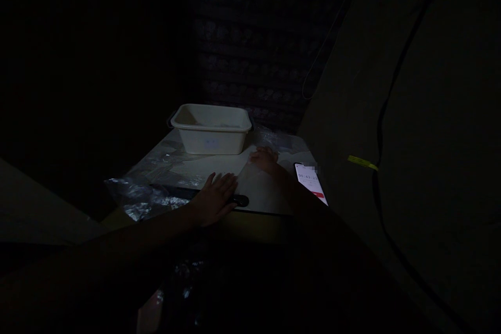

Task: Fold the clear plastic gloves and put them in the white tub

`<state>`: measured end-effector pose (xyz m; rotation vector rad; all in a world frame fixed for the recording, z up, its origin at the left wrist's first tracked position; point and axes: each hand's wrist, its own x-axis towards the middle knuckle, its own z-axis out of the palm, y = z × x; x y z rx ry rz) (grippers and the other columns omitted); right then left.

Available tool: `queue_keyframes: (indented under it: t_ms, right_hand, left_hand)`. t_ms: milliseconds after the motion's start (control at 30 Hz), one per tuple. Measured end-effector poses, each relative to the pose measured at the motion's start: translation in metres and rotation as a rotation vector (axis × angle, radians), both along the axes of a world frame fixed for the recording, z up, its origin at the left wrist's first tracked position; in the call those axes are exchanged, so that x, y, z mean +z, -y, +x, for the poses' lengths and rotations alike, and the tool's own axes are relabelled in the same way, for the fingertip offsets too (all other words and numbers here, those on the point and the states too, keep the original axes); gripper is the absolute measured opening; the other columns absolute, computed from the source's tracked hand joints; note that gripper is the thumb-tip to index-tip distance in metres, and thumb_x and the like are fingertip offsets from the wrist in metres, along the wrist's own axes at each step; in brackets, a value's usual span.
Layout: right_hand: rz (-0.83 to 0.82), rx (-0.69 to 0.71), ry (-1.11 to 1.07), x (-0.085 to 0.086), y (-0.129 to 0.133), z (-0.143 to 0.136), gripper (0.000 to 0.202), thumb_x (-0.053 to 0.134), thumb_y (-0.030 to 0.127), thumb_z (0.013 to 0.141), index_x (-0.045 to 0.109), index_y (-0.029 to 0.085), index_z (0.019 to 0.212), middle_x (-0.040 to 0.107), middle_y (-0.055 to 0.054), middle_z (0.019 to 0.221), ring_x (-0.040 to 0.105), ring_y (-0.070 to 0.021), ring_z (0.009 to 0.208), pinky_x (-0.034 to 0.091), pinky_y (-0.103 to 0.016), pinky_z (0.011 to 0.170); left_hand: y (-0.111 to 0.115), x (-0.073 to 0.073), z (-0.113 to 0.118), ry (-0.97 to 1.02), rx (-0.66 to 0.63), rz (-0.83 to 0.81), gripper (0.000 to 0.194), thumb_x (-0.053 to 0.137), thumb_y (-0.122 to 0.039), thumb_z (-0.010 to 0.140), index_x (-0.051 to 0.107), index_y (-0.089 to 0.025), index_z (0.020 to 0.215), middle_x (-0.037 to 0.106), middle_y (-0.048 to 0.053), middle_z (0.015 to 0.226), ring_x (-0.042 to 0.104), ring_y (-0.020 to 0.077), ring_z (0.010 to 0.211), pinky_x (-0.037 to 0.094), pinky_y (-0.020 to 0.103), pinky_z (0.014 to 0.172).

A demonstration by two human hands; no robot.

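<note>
My left hand (pixel 216 199) lies with its fingers spread at the front edge of a pale table (pixel 188 167), over a dark object with a rounded black end (pixel 241 200). Farther forward and to the right, my right hand (pixel 265 159) rests on what looks like a thin clear sheet (pixel 250 172); its fingers look bent, and whether they hold the sheet is too dim to tell. Behind my hands stands a white tub (pixel 213 138), its inside mostly in shadow.
A lit phone (pixel 310 182) lies at the table's right edge. Crumpled clear plastic (pixel 136 201) hangs over the left front corner. A dark cable (pixel 379 141) with a yellow tag (pixel 362 162) runs down the right wall.
</note>
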<state>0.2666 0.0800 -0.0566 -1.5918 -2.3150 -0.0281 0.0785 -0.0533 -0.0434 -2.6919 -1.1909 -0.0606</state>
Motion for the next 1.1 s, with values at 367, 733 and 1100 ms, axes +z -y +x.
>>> queue_keyframes:
  t_ms: [367, 733, 1100]
  right_hand:
    - [0.092, 0.193, 0.135, 0.012, 0.05, -0.007, 0.038, 0.024, 0.027, 0.08, 0.038, 0.017, 0.114, 0.035, -0.006, 0.123, 0.022, -0.0157, 0.116, 0.011, -0.04, 0.093]
    - [0.075, 0.427, 0.228, -0.002, 0.072, -0.004, 0.044, 0.019, 0.037, 0.081, 0.028, 0.019, 0.12, 0.03, -0.006, 0.126, 0.023, -0.0163, 0.116, 0.012, -0.041, 0.093]
    - [0.063, 0.009, 0.24, 0.009, 0.035, 0.038, 0.042, 0.027, 0.031, 0.078, 0.035, 0.014, 0.116, 0.031, -0.01, 0.125, 0.024, -0.0218, 0.115, 0.013, -0.047, 0.089]
  left_hand:
    - [0.004, 0.002, 0.003, 0.037, -0.027, -0.023, 0.053, 0.014, -0.042, 0.08, 0.015, -0.014, 0.125, 0.017, 0.01, 0.13, 0.014, 0.0228, 0.118, 0.007, 0.043, 0.092]
    - [0.005, -0.003, -0.004, -0.012, -0.131, -0.077, 0.056, 0.022, -0.042, 0.078, 0.015, -0.012, 0.124, 0.021, 0.017, 0.128, 0.016, 0.0241, 0.117, 0.007, 0.045, 0.091]
    - [0.01, -0.001, 0.0, -0.049, -0.086, -0.077, 0.055, 0.019, -0.044, 0.078, 0.02, -0.012, 0.123, 0.022, 0.016, 0.128, 0.016, 0.0253, 0.117, 0.011, 0.042, 0.091]
